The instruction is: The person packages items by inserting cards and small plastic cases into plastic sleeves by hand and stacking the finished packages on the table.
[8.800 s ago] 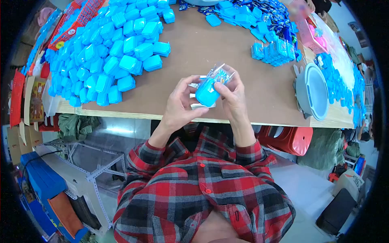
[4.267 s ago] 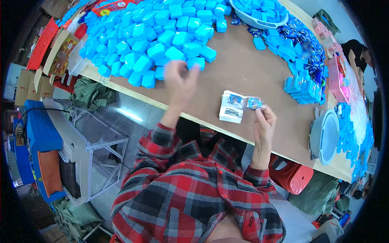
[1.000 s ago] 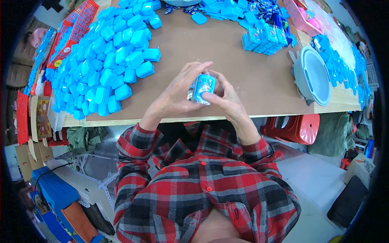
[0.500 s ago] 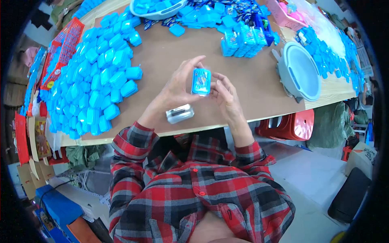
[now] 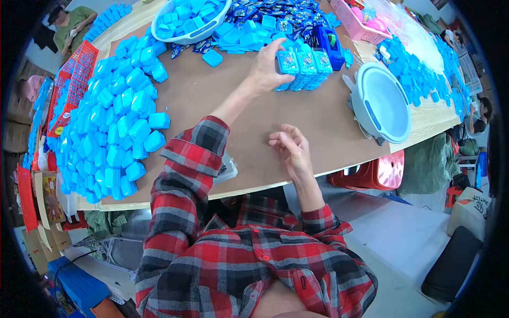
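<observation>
My left hand (image 5: pixel 265 69) reaches to the near-left corner of a stack of blue boxes (image 5: pixel 307 63) with printed lids. Its thumb and fingers span a small blue box (image 5: pixel 287 62) on top of the stack's left end. Above the brown table mat, my right hand (image 5: pixel 292 152) hovers with loosely bent fingers and nothing visible in it. A clear and grey object (image 5: pixel 228 170) lies near the table edge, partly covered by my left sleeve.
A large heap of plain blue boxes (image 5: pixel 116 122) covers the left side, beside a red basket (image 5: pixel 74 79). Farther back are a basin of blue pieces (image 5: pixel 185 37), dark blue packets (image 5: pixel 254 10) and a pink basket (image 5: pixel 360 29). A pale blue basin (image 5: pixel 382 106) stands at the right edge.
My left hand has carried the printed blue box from in front of me to the stack. My right hand has let go of it and stayed near the front. The view has shifted slightly.
</observation>
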`<state>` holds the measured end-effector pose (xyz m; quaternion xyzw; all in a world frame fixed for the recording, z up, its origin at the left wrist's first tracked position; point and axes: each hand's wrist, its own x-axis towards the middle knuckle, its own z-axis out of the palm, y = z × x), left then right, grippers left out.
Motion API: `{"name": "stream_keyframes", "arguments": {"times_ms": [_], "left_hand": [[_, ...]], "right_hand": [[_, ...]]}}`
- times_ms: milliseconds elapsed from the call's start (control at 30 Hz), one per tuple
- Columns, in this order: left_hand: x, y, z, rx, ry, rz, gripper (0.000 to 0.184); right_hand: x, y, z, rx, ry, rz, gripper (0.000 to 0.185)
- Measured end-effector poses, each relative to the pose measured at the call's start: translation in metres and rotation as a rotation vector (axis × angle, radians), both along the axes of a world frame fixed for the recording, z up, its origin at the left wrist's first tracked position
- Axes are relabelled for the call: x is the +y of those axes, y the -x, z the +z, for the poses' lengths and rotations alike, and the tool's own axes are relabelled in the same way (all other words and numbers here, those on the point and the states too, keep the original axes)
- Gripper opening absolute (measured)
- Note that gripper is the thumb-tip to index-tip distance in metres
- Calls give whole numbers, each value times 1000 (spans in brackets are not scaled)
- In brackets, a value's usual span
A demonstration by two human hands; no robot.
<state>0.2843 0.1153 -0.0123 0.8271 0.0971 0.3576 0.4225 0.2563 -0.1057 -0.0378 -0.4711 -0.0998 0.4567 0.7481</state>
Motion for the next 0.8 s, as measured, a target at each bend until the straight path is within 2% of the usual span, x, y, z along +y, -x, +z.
{"name": "stream_keyframes", "arguments": {"times_ms": [333,433,500,533,667,700,767,800], "left_hand": [[0,3,-2,85,-35,-43,97],[2,22,7,107,12,-65,98],[7,44,13,124,51,-85,99],[10,55,15,131,60,-63,99],[19,88,30,185,132,-91,93],[17,100,37,181,105,-69,87],[8,132,42,178,78,-42,81],[4,149,41,200,-17,8,73]], "right_hand": [[6,4,-2,-15,15,25,30],[9,11,-6,-100,119,15,20],[13,13,-15,-352,105,71,9],[19,19,-16,-345,107,95,9],[35,39,-8,-761,208,112,10],[38,44,-8,-765,208,119,10],[46,56,-11,-1066,258,170,9],[50,61,-12,-1216,281,190,10]]}}
